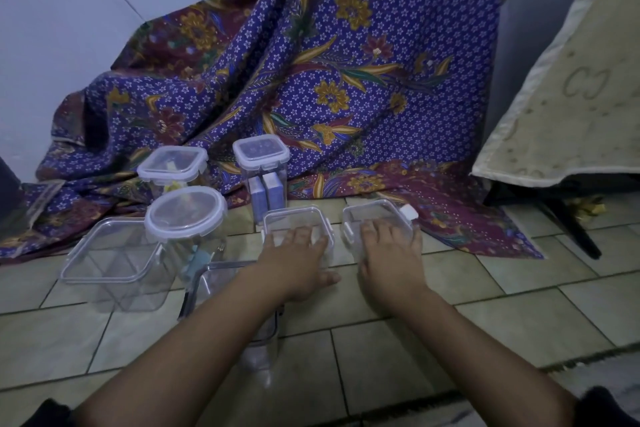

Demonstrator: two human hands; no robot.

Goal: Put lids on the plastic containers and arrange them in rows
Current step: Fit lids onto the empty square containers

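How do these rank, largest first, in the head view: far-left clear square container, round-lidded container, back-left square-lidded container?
1. far-left clear square container
2. round-lidded container
3. back-left square-lidded container; it sits farther back, so its true size is unsure.

One wide-angle view looks forward and down from the person's head. It sits close over the tiled floor [485, 315], facing the draped cloth [346, 80].

Bare tiled floor [485, 315] lies open across the lower right and lower left of the frame. At centre left stand a large open tub [114, 263], a round lidded jar [186, 215] just beside it and a tall lidded box [263, 177] farther back. Draped batik cloth [311, 62] closes off the rear. A leaning mattress [571, 97] and a dark stand leg [575, 229] hem the right edge.
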